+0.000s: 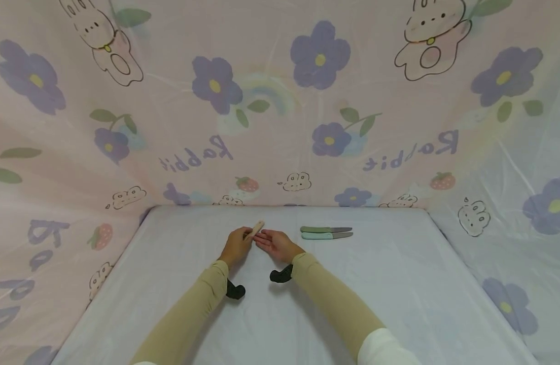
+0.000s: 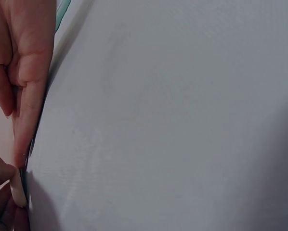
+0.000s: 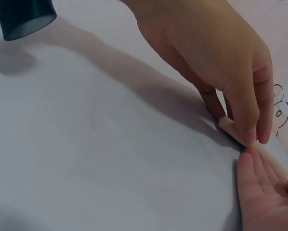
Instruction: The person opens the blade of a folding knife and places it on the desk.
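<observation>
A slim cream handle (image 1: 258,226), shaped like a knife handle, slants up from the table in the head view; no blade shows on it. My left hand (image 1: 236,247) pinches it between thumb and fingers, seen closely in the right wrist view. My right hand (image 1: 277,245) lies beside it, palm partly turned up. Its straight fingers (image 3: 252,178) touch the underside of the cream handle (image 3: 271,159). To the right lie a green-handled knife (image 1: 314,229) and a mint-handled knife (image 1: 318,235), side by side, blades pointing right.
A white cloth covers the table (image 1: 389,284). Patterned curtains (image 1: 271,111) with flowers and rabbits stand behind it and at both sides. Black curved pieces (image 1: 281,274) stick out at both wrists. The table's back edge runs just beyond the hands.
</observation>
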Available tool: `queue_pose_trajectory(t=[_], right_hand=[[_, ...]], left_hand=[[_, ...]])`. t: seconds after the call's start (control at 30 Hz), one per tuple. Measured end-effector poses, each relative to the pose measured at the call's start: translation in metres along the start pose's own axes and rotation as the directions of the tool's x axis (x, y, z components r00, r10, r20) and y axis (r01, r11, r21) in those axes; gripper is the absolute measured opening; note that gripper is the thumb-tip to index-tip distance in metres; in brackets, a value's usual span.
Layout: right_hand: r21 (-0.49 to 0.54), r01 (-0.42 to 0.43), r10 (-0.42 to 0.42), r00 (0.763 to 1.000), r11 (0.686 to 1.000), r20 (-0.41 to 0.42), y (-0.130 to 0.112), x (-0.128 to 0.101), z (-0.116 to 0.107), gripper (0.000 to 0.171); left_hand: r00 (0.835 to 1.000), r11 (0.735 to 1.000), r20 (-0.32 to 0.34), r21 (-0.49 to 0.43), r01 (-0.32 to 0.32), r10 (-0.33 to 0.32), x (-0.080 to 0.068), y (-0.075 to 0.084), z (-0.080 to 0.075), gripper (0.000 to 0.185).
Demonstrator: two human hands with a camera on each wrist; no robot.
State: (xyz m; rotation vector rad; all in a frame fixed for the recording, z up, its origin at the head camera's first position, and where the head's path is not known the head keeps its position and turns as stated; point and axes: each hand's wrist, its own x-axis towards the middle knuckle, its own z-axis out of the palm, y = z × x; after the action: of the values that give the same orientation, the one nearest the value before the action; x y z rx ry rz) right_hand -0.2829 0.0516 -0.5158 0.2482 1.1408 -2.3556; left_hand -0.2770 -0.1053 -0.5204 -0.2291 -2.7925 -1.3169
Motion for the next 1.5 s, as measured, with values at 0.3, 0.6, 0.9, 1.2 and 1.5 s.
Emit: queue_pose_trajectory(t=[0.3,0.6,0.9,1.2,1.5], right_hand=[[-0.068,0.033,-0.033,0.999,0.997,0.006,0.004,-0.001,-0.003,0.042],[-0.196,0.096,-0.1,0.995,0.976,-0.014,0.006,-0.002,-0.004,0.037],[-0.327,0.172,-0.184,0.983,0.929,-0.005,-0.005,-0.016,-0.017,0.036],[-0.36,0.228,-0.259,0.965,0.905,-0.039,-0.018,-0.038,-0.037,0.04],[-0.397,0.26,-0.297,0.954,0.88,-0.033,-0.023,-0.07,-0.055,0.039]], left_hand=[[1.0,1.0,0.014,-0.027,0.007,-0.007,-0.009,0.01,-0.004,0.028],[0.999,0.997,0.03,-0.08,-0.023,0.025,-0.01,0.013,-0.001,0.028],[0.996,0.972,0.027,-0.218,-0.083,0.091,-0.013,0.025,0.004,0.03],[0.988,0.956,0.067,-0.271,-0.116,0.139,-0.019,0.042,0.015,0.028],[0.95,0.849,0.254,-0.527,-0.02,0.181,-0.035,0.069,0.022,0.035]])
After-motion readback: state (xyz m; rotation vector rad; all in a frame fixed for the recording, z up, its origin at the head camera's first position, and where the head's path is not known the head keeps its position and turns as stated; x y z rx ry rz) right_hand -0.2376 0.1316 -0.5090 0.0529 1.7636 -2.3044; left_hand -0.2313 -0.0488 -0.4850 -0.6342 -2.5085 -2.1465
